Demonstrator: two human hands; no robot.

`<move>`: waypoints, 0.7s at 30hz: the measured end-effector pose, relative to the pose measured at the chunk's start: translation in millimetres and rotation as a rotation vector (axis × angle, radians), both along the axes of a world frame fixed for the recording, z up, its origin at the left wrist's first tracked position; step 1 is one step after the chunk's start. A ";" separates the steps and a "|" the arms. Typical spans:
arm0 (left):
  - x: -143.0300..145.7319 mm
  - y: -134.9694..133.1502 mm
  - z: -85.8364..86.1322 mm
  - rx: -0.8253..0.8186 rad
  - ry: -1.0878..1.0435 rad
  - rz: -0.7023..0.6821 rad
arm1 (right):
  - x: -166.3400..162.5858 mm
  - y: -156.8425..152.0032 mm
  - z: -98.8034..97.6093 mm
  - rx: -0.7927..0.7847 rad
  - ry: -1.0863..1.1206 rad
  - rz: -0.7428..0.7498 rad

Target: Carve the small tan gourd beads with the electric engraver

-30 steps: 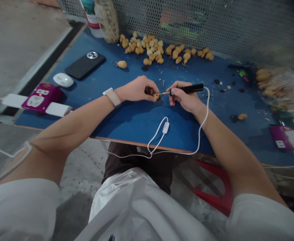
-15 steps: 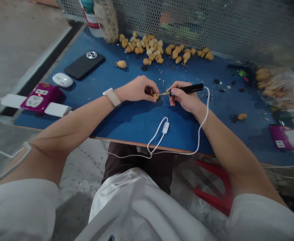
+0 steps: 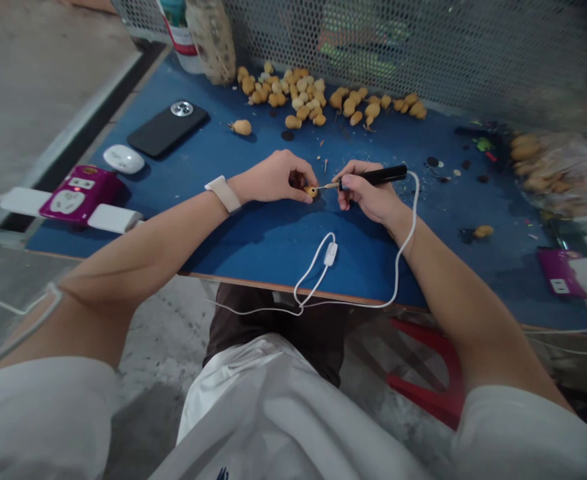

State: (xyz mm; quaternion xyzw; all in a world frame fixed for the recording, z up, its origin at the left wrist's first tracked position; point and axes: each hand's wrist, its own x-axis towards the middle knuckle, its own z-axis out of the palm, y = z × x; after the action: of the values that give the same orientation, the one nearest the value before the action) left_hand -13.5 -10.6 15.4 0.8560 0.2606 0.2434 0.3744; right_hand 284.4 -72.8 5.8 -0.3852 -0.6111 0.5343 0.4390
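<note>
My left hand (image 3: 276, 177) pinches a small tan gourd-shaped piece (image 3: 312, 191) against the blue table (image 3: 253, 227). My right hand (image 3: 366, 193) grips a black pen-like corded tool (image 3: 378, 176) like a pencil, its thin metal tip touching the piece. A white cord with an inline switch (image 3: 330, 253) runs from the tool's rear over the table's front edge. A pale band sits on my left wrist (image 3: 223, 193).
A heap of tan gourds (image 3: 303, 93) lies at the back by a mesh wall (image 3: 423, 47). A black phone (image 3: 168, 128), white case (image 3: 123, 159) and magenta power strip (image 3: 78, 195) sit left. A bag of gourds (image 3: 558, 173) and lone gourd (image 3: 483, 232) sit right.
</note>
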 end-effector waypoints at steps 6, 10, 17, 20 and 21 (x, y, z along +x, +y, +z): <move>0.8 0.9 -2.1 0.018 -0.015 -0.023 | -0.1 0.1 -0.8 0.005 0.003 0.003; 1.5 0.5 -2.0 0.032 -0.012 -0.019 | -0.2 0.7 -1.2 0.009 0.005 0.003; 1.7 0.0 -2.2 0.026 -0.009 -0.018 | 0.5 1.2 0.3 0.013 -0.010 0.014; 1.5 0.8 -3.3 0.023 -0.012 -0.020 | -0.4 0.6 0.4 0.009 0.002 0.012; 1.5 1.0 -3.5 0.022 -0.014 -0.019 | -0.8 0.4 0.3 0.008 0.006 0.010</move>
State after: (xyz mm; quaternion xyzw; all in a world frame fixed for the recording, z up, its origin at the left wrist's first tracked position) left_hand -12.0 -9.6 11.9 0.8608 0.2468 0.2488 0.3690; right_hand 283.6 -72.4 6.1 -0.3787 -0.6140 0.5352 0.4395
